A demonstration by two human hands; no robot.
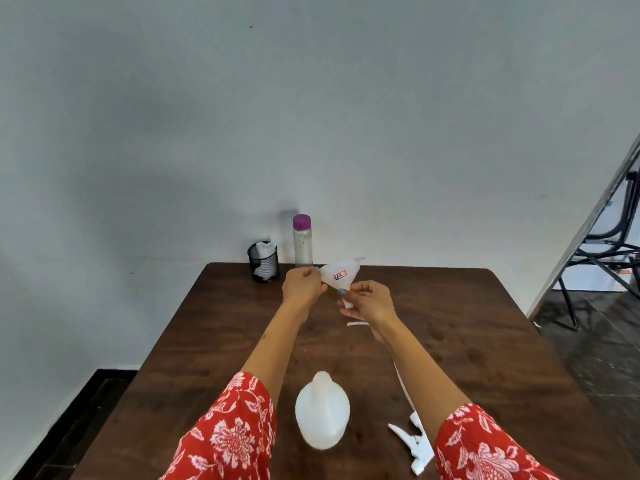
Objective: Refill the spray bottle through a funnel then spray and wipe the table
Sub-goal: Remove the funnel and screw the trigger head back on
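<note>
Head view: funnel [341,274] between both grips.

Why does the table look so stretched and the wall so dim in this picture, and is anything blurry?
Head view: the wide-angle lens bends the table edges outward and stretches the forearms; light is soft and uneven, with broad grey shadows on the wall; the spray bottle near the lower edge looks slightly smeared, while the funnel held by both hands stays fairly sharp.
</note>
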